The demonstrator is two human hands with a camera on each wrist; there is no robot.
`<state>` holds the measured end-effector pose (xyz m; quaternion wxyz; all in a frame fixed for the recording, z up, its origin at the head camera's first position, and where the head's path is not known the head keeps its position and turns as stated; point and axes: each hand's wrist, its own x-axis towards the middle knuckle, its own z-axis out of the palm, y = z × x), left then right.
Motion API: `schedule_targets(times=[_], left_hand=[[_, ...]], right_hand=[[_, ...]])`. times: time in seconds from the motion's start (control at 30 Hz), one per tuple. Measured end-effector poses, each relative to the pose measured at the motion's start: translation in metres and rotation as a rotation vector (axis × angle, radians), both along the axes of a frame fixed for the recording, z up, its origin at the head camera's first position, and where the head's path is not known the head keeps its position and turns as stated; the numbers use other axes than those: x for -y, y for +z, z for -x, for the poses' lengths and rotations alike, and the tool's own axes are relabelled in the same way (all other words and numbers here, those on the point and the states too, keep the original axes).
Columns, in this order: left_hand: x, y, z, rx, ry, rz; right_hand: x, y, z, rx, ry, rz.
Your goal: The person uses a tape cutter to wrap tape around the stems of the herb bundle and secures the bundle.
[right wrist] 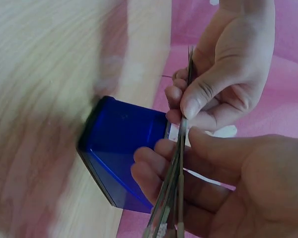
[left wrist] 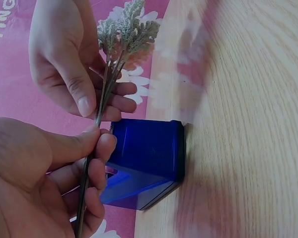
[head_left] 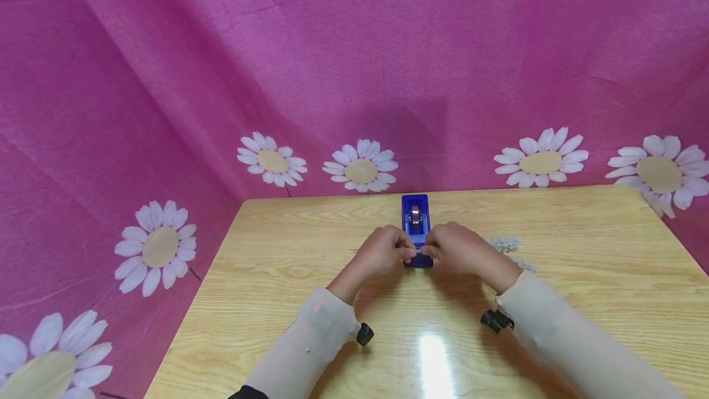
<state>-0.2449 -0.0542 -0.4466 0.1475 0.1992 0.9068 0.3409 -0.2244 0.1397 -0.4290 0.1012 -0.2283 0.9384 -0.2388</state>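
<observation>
A bunch of thin-stemmed sprigs with frosted grey-green leaves point(left wrist: 131, 29) is held across the front of a blue tape dispenser point(head_left: 416, 237). My left hand point(head_left: 383, 251) grips the stems point(right wrist: 173, 191) toward their bare ends, thumb against curled fingers. On the leafy side, my right hand point(head_left: 456, 248) has its thumb tip at the stems and its fingers bent behind them. The two thumbs almost meet. Between them a shiny clear patch that looks like tape point(right wrist: 182, 132) lies on the stems, right by the dispenser's front end.
The dispenser stands on a light wooden table point(head_left: 299, 233), near its back edge. Behind and to the left hangs a pink cloth point(head_left: 343, 48) printed with white daisies. Black wrist straps point(head_left: 496, 320) sit at both sleeves, low over the table.
</observation>
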Motion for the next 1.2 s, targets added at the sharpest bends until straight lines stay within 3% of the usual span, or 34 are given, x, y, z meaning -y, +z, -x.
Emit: schedule_targets(times=[0.3,0.6,1.0,1.2], left_hand=[[-0.001,0.001,0.0,-0.031,0.017,-0.009],[-0.001,-0.001,0.001,0.021,0.022,-0.043],[-0.001,0.006,0.004,0.062,-0.008,0.014],[-0.003,0.004,0.004,0.021,-0.001,0.022]], right_hand=[[-0.001,0.0,0.006,0.055,0.023,0.034],[-0.001,-0.008,0.001,-0.078,-0.033,0.063],[0.008,-0.015,-0.014,-0.258,-0.129,0.072],[0.007,-0.013,-0.015,-0.261,-0.137,0.051]])
